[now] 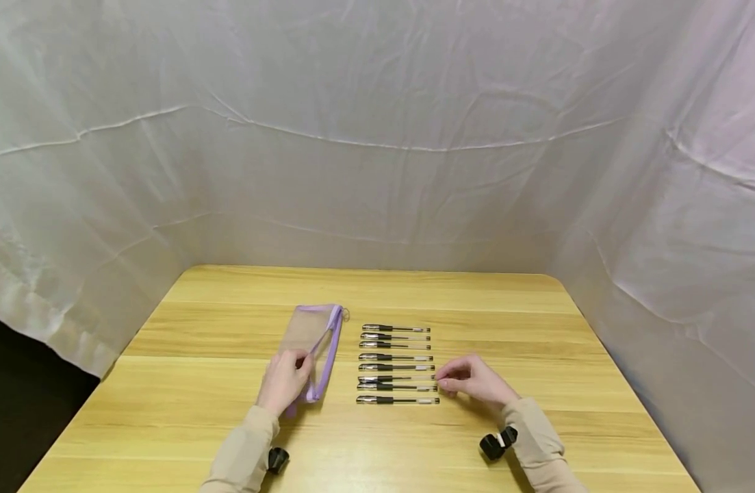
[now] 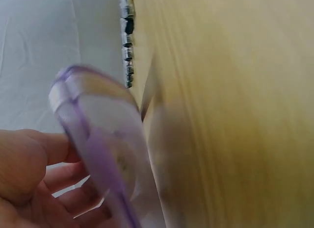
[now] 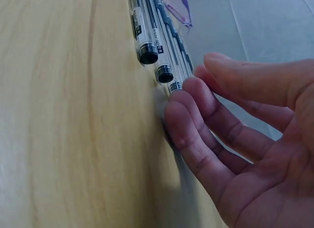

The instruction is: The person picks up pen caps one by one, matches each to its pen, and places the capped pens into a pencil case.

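A clear mesh zip pouch [image 1: 305,329] with purple edging is at the left of the table, its mouth side facing the pens. My left hand [image 1: 285,378] pinches its purple-trimmed edge between thumb and fingers, and in the left wrist view the pouch [image 2: 105,139] stands up off the table. Several clear gel pens [image 1: 383,357] with black grips lie in a column to the right of it, side by side. At their right-hand ends is my right hand [image 1: 472,380], fingers loosely bent. Its fingertips [image 3: 179,117] come right up to the black end plugs.
All this lies on a light wooden table [image 1: 506,308] with rounded far corners. Pale cloth [image 1: 377,192] hangs around its back and sides. A small black camera [image 1: 497,444] is worn at the right wrist, another [image 1: 278,459] at the left.
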`<state>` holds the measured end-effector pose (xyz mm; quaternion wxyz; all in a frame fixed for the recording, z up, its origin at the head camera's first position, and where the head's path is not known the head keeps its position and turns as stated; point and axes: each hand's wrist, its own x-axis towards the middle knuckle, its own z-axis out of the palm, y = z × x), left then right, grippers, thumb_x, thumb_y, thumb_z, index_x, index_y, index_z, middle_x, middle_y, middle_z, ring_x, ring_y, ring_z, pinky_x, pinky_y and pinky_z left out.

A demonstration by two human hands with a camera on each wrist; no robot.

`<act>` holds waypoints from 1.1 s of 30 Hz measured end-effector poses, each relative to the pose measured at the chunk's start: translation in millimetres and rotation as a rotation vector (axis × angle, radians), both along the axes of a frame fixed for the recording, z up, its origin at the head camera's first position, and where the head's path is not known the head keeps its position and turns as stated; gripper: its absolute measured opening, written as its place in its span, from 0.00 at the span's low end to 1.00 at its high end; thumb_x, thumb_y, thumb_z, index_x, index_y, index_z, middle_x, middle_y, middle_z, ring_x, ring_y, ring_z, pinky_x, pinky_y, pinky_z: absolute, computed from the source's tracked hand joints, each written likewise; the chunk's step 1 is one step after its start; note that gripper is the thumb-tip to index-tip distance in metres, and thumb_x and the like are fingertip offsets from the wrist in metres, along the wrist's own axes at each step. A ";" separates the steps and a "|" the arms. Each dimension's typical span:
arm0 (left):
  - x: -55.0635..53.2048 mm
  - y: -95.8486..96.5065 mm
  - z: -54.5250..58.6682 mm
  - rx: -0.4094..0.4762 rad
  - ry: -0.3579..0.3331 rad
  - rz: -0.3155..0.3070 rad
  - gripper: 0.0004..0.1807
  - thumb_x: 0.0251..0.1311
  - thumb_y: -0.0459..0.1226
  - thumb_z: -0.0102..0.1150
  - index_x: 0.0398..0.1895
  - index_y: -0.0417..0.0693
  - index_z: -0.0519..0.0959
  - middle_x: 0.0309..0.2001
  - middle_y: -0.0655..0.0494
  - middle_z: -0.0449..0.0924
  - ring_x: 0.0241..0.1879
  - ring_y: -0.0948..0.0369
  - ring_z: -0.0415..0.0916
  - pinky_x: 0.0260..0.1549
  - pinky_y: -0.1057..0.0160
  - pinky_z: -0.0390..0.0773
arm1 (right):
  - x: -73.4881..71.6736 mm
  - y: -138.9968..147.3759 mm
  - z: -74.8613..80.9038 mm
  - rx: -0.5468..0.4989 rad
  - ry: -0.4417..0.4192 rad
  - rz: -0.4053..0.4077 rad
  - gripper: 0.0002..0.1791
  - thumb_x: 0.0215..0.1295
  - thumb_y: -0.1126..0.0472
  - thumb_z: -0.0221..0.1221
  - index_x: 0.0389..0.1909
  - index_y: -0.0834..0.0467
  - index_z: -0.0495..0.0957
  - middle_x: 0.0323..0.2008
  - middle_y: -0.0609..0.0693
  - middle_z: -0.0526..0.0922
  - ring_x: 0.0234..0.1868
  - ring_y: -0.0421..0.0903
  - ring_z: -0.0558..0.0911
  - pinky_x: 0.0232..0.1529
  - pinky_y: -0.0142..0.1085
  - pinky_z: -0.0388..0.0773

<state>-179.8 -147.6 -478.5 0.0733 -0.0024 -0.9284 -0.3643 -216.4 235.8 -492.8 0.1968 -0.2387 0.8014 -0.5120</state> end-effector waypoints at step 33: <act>0.0 -17.8 -6.2 0.548 -0.229 -0.080 0.14 0.64 0.31 0.63 0.45 0.24 0.82 0.35 0.42 0.88 0.27 0.66 0.81 0.30 0.70 0.81 | 9.4 -10.4 3.1 0.091 0.139 0.139 0.11 0.57 0.65 0.69 0.40 0.66 0.85 0.33 0.57 0.86 0.30 0.30 0.79 0.33 0.28 0.81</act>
